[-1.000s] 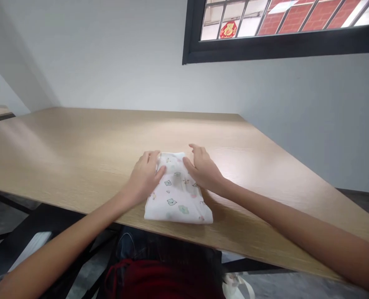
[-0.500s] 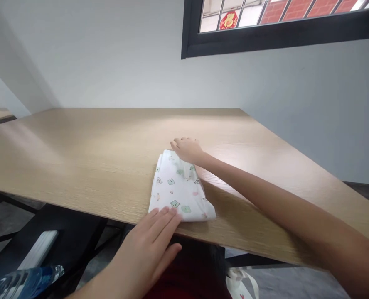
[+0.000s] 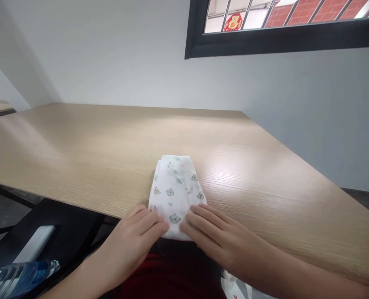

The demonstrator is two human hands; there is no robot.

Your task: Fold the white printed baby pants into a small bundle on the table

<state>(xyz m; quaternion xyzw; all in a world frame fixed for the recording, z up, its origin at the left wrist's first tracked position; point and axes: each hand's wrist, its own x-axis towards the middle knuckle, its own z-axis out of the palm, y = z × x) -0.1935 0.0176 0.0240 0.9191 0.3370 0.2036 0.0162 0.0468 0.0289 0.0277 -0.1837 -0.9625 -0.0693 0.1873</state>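
Note:
A folded white cloth (image 3: pixel 178 187) printed with small green bear faces lies at the near edge of the wooden table (image 3: pixel 109 145). Its near end reaches the table's front edge. My left hand (image 3: pixel 142 228) is at the near left corner, its fingers bent over the cloth and its thumb hidden. At the near right corner, my right hand (image 3: pixel 217 232) has its fingers together on top of the cloth, thumb out of sight below. Both hands appear to grip the near end. Whether the cloth is a garment I cannot tell.
Left of me, below table height, a black seat (image 3: pixel 62 228) holds a pale flat strip (image 3: pixel 36 243). A clear blue plastic bottle (image 3: pixel 22 276) is at the lower left. A white bag (image 3: pixel 236 286) shows beneath my right arm. Beyond the table stand a wall and a barred window (image 3: pixel 249 41).
My right hand has come back from the cloth's far end to its near right corner. The left fingers, flat before, are now bent. The cloth has shifted slightly toward me and its near right flap looks narrower.

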